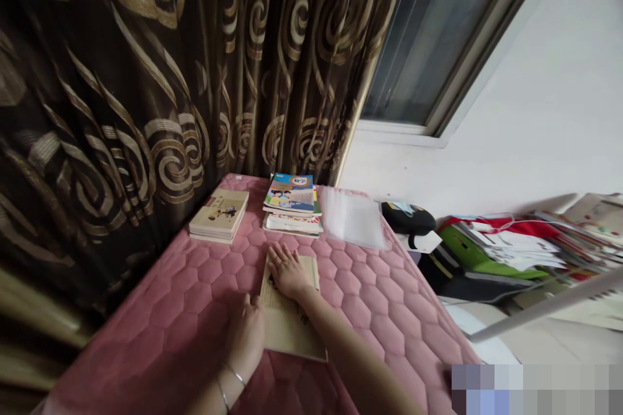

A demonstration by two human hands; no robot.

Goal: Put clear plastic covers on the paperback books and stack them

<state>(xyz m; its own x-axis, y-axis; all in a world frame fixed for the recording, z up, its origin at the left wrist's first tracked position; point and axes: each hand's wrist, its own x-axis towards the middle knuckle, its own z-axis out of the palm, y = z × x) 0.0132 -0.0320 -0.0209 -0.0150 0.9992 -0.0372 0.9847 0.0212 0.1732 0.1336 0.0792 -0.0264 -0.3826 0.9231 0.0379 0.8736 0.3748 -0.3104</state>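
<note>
A tan-covered book (287, 334) lies on the pink quilted surface, long side pointing away from me. My right hand (288, 272) rests flat on its upper part, fingers stretched out and pointing to the far left. At the book's left edge is my left hand (246, 331), its fingers curled against that side; the fingertips are partly hidden. A silver bangle circles the left wrist. Beyond, to the left, sits a neat stack of similar tan books (224, 211). A pile of colourful textbooks (291, 194) with a blue one on top lies straight ahead, beside clear plastic sheets (353, 217).
Dark patterned curtains (175, 110) hang along the left and back of the pink quilted surface (384, 311). Past its right edge are a black case (409, 217), a green item (470, 253) and piled papers (516, 246). A slanted pale bar (545, 308) crosses the lower right.
</note>
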